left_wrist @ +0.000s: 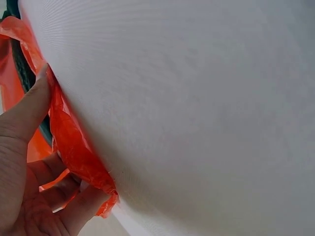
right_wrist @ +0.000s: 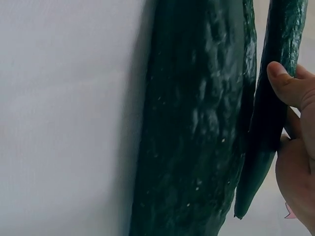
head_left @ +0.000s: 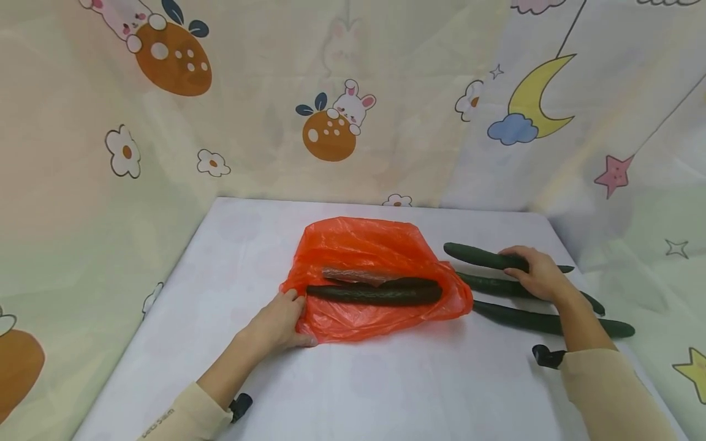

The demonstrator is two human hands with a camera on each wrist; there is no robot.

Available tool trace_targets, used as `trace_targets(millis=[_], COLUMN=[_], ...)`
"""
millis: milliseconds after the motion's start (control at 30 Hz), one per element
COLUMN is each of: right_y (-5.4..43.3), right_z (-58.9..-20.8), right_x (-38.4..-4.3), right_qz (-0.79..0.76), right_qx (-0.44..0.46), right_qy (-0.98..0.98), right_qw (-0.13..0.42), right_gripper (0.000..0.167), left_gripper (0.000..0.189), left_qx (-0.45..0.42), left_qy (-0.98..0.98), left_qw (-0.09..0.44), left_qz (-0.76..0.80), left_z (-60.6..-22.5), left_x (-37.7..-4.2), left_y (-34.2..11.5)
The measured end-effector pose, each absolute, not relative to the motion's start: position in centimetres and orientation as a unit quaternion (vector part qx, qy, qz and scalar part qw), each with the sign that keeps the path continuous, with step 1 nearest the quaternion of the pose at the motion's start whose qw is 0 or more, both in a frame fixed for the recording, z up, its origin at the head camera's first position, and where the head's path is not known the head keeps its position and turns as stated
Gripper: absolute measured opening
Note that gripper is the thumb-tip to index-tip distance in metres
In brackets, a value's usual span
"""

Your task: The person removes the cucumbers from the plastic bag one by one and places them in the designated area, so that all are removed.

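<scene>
On the desk (head_left: 397,386), at twelve o'clock, the left hand's grip (head_left: 280,321) holds a red plastic bag (head_left: 358,242) with a cucumber (head_left: 375,295) inside. At two o'clock, the right hand's grip (head_left: 540,274) pinches the farthest loose cucumber (head_left: 475,253).

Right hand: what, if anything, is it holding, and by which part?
The right hand grips the farthest cucumber near its middle, not at either tip.

bag (head_left: 361,240): glossy crinkled plastic | cucumbers (right_wrist: 189,123): bumpy, glossy | tabletop (head_left: 397,392): matt

2 beige sleeves (head_left: 614,392), dark lettering (head_left: 158,424) on the left; black wrist cameras (head_left: 241,407).
</scene>
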State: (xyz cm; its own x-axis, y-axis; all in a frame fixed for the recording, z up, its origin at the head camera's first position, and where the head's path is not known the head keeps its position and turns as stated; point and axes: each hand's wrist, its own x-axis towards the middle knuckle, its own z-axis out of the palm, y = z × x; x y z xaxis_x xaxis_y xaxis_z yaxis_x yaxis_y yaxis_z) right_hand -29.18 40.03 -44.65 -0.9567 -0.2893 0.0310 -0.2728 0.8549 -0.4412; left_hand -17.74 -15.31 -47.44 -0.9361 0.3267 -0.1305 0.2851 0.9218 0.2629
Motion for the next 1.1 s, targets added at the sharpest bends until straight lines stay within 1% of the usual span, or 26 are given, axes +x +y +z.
trace_targets(millis=[200,567,733,933,1100], right_y=[40.7,41.1,41.7,41.7,41.1], right_z=[-45.2,-45.3,-45.7,-45.9,-45.6], right_x=[-29.3,-30.8,-30.7,-30.8,-31.2], right_qz=[-0.209,-0.193,-0.191,-0.181,-0.193], right_qx=[-0.152,-0.18,-0.177,-0.177,-0.184], right_qy=[0.965,0.961,0.96,0.962,0.96], right_qw=[0.035,0.084,0.106,0.106,0.091], right_gripper=[0.04,0.037,0.037,0.038,0.043], left_gripper=[0.074,0.077,0.077,0.076,0.076], left_qx=[0.16,0.151,0.158,0.157,0.156], left_qy=[0.976,0.977,0.974,0.976,0.977], left_qw=[0.08,0.08,0.084,0.08,0.072], left_qz=[0.122,0.129,0.137,0.129,0.128], left_z=[-47.5,-47.7,-48.2,-48.3,-47.9], left_x=[-17.7,-17.6,-17.3,-17.1,-17.3], left_y=[-15.4,-15.4,-15.2,-15.2,-15.6])
